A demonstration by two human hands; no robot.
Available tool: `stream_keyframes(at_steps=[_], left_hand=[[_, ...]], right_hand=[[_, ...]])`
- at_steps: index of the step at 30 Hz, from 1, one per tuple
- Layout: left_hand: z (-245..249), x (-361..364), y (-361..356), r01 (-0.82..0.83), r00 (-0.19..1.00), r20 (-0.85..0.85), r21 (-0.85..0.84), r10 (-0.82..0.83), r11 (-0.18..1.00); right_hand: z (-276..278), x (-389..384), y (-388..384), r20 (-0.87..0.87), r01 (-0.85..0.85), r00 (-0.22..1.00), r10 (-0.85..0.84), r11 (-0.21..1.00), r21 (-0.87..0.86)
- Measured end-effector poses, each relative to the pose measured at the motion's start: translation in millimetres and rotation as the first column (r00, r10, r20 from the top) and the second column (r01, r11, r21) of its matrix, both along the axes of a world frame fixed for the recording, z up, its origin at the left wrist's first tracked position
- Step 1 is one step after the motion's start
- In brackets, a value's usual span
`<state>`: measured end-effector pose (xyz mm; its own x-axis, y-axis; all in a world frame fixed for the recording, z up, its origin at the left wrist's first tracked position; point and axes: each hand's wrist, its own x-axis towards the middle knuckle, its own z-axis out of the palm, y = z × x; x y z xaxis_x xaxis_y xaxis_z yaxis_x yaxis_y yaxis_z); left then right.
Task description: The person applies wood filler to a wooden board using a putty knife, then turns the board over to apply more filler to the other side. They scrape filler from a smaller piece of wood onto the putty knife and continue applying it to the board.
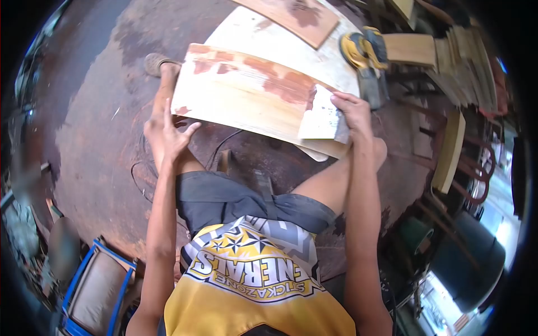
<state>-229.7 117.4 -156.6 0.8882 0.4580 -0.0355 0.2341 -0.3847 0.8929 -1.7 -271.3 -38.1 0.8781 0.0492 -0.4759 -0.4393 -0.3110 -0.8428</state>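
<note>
A pale wooden board with reddish-brown patches along its far side lies across a round white surface, above my knees. My left hand is at the board's left end, fingers stretched along the edge and thumb spread apart. At the right end, my right hand is closed on a white sheet with dark print marks, which looks like the back of sandpaper. The sheet lies over the board's right part; its underside is hidden.
Beyond the board are the round white surface and another brown-stained board. A yellow and black power sander stands at the back right, near stacked wooden pieces. A blue-framed seat is at lower left; a dark cord runs below the board.
</note>
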Motion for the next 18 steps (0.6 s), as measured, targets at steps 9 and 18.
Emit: stream_keyframes(at_steps=[9, 18], left_hand=[[-4.0, -0.5, 5.8, -0.063, 0.997, -0.044, -0.022, 0.062, 0.998], [-2.7, 3.4, 7.4, -0.074, 0.996, 0.035, -0.078, 0.077, 0.994]], right_hand=[[-47.5, -14.5, 32.8, 0.002, 0.078, 0.997, -0.078, 0.993, -0.086], [-9.0, -17.7, 35.4, 0.207, -0.009, 0.978, 0.036, 0.991, -0.132]])
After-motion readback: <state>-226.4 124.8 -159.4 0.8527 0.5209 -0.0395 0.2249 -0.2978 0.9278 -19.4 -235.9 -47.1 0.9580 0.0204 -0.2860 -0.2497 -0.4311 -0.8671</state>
